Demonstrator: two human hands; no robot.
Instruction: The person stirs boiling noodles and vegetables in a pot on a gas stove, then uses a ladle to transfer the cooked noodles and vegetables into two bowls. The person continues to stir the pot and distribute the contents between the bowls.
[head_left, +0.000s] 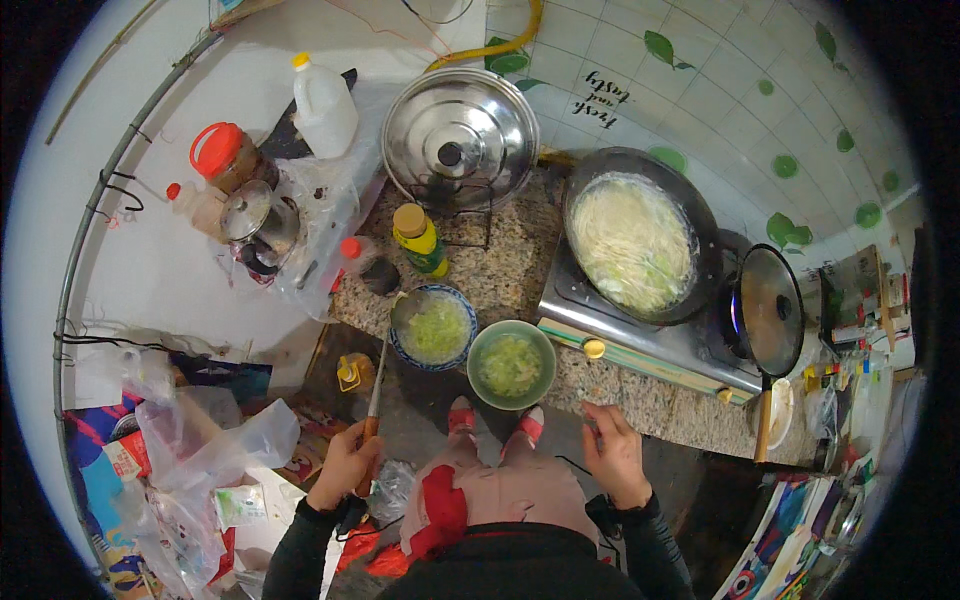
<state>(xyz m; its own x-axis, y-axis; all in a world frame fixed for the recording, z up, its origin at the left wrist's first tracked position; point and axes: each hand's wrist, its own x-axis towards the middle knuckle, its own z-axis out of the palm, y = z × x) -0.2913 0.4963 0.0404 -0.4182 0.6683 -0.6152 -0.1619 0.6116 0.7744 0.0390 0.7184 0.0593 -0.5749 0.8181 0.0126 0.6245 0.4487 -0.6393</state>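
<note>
My left hand grips the wooden handle of a metal ladle, whose head dips into a blue-rimmed bowl of pale green shredded food in liquid. Beside that bowl stands a green bowl with similar food. My right hand is empty, fingers apart and slightly bent, near the counter's front edge to the right of the green bowl. Noodles with bits of green lie in a large dark wok on the gas stove.
A steel lid leans at the back beside a wire rack. A yellow bottle and a red-capped bottle stand behind the bowls. A glass-lidded pot sits over a blue flame at the right. Plastic bags lie at the lower left.
</note>
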